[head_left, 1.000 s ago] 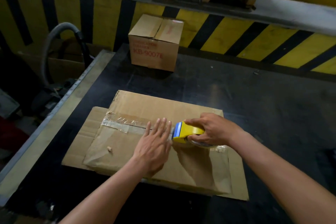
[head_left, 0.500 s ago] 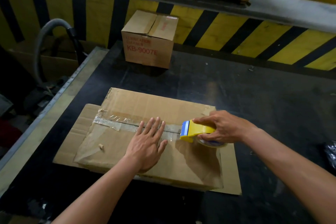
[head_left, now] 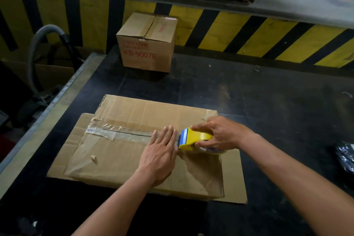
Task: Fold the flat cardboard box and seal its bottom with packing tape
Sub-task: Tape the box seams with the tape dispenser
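Two risks from here: could wrinkle or drift off the seam if right hand (head_left: 220, 133), closed around yellow tape dispenser (head_left: 193, 139), pulls crooked while left hand (head_left: 160, 156), open and flat, presses unevenly. Cardboard box (head_left: 134, 159) at lower centre on dark surface (head_left: 268, 101), worn brown, clear tape (head_left: 118, 134) half across, creased at left end.

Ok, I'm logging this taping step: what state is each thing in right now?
cardboard box: lying flat, seam partly taped
tape dispenser: on the seam, gripped
right hand: closed around the dispenser
left hand: open, pressed flat on the box
far box: assembled, top flaps closed
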`<state>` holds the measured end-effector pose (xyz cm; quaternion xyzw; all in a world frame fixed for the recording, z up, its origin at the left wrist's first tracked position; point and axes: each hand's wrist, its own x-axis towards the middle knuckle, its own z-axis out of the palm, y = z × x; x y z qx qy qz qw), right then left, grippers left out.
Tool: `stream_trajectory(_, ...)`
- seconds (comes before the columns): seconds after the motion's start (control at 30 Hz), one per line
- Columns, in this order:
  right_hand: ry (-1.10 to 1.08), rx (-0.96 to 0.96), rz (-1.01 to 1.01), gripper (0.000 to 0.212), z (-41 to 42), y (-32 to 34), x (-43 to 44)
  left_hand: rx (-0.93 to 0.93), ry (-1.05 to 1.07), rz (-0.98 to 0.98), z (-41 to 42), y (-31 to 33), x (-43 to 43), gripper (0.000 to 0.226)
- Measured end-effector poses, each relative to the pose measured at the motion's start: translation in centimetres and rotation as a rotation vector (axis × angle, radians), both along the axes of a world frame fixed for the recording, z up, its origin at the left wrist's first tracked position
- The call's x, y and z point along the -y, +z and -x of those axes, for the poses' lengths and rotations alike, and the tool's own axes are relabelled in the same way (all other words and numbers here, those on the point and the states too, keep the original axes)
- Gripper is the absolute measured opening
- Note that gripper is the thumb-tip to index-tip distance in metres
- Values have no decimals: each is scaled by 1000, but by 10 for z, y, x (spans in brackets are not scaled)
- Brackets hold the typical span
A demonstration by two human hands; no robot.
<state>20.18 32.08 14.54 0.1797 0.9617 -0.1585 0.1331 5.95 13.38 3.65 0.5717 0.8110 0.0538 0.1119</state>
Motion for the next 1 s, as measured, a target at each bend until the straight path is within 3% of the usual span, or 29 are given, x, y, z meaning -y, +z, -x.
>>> stream_trajectory(0.13, 8, -2, 47, 68, -8, 6, -6, -3, -16, -11, 2, -1, 2, 73)
stream_trajectory(0.77, -14, 61, 25, 69, -56, -5, -40, -64, 28, 71, -14, 13, -11, 64)
stream_trajectory(1.0, -14, 31, 29, 66, -56, -4, -41, 4, -71, 27, -47, 8, -22, 62)
